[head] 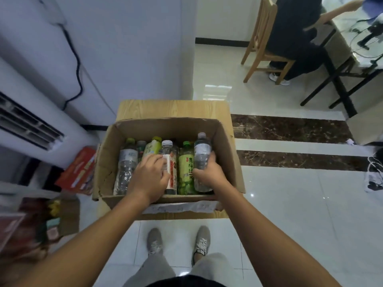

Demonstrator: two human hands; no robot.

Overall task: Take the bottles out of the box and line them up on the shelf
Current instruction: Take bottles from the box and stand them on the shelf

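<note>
An open cardboard box (pixel 230 154) stands on a low wooden stool, with several bottles inside. My right hand (pixel 208 172) grips a clear water bottle (pixel 202 151) at the box's right side; its cap rises above the others. My left hand (pixel 151 172) lies over the middle bottles, fingers curled against a clear bottle with a red-and-white label (pixel 172 162); whether it grips that bottle is unclear. Beside it stand a green tea bottle (pixel 186 170), a yellow-green bottle (pixel 152 147) and another clear water bottle (pixel 126 162) at the left. No shelf shows clearly.
A white standing air conditioner (pixel 31 125) is at the left, with red packets (pixel 78 172) on the floor beside it. At the back right a person sits on a wooden chair (pixel 261 44) at a table. My feet (pixel 178 241) stand on glossy tiles in front of the stool.
</note>
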